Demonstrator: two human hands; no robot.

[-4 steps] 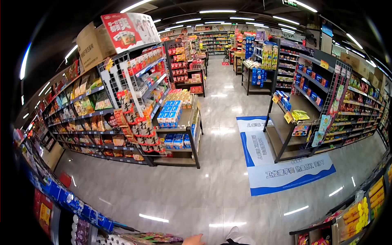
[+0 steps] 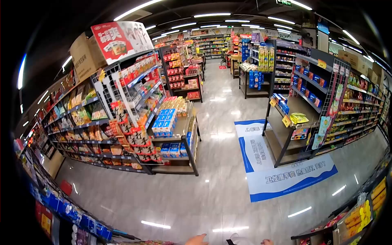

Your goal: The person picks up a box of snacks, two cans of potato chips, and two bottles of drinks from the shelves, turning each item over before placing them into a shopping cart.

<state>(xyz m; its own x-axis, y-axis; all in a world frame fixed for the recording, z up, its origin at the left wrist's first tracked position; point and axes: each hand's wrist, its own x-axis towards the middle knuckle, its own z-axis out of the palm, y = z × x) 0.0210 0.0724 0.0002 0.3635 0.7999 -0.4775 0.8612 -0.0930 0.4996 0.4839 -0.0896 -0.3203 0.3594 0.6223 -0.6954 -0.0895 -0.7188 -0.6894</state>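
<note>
Only a sliver of my left hand (image 2: 197, 239) shows at the bottom edge, above the grey tiled floor (image 2: 212, 179) and beside packets on the near shelf (image 2: 81, 222). Whether it holds anything is hidden. The tip of my right hand (image 2: 267, 241) peeks in at the bottom edge, next to something white (image 2: 239, 238). Its fingers are out of view.
A snack shelf unit (image 2: 122, 122) with blue boxes stands to the left. A half-empty dark shelf unit (image 2: 298, 122) stands to the right, with a blue-and-white floor sticker (image 2: 286, 175) around its base. A shiny aisle (image 2: 220, 98) runs between them. More shelves (image 2: 359, 216) stand near right.
The view has tipped slightly, so the shelves sit a little higher and further left. My right hand's tip has come into view at the bottom edge.
</note>
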